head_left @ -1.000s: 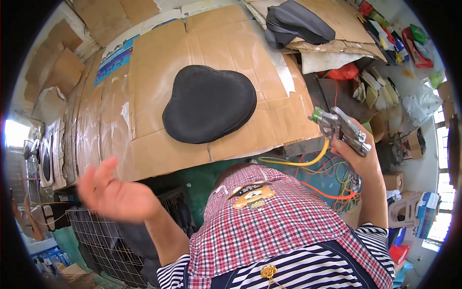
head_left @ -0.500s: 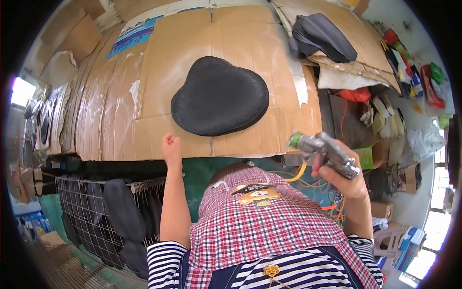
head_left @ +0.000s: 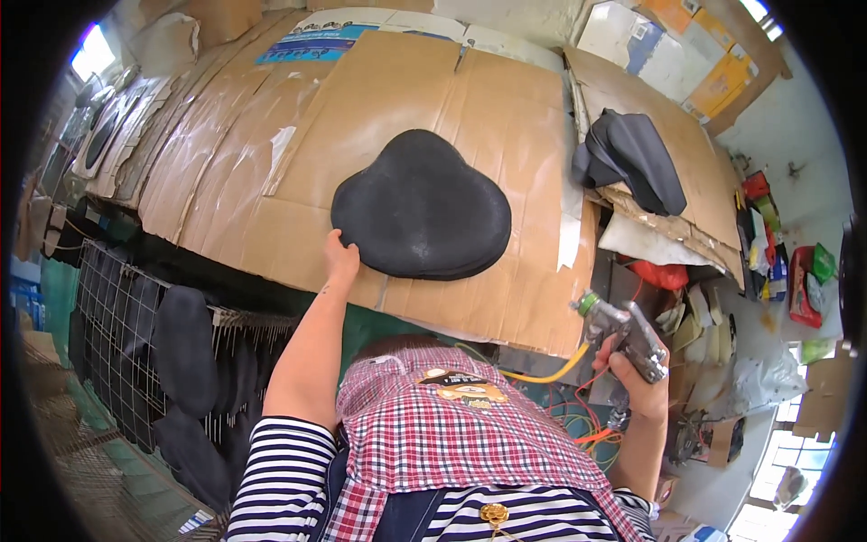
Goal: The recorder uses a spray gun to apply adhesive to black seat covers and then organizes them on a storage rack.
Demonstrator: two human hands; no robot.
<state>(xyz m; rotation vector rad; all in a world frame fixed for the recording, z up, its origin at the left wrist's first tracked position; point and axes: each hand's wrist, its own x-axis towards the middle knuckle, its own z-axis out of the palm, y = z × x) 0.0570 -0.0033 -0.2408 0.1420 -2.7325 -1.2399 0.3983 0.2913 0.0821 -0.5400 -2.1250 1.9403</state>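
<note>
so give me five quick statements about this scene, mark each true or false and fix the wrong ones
1. The right hand holds a metal spray gun. True.
2. The hose at the spray gun is blue. False: the hose is yellow.
3. The left hand is at the left edge of the black pad. True.
4. The black pad lies on a sheet of glass. False: it lies on brown cardboard.
5. The person wears a plain green apron. False: the apron is checked in red, white and dark lines.
</note>
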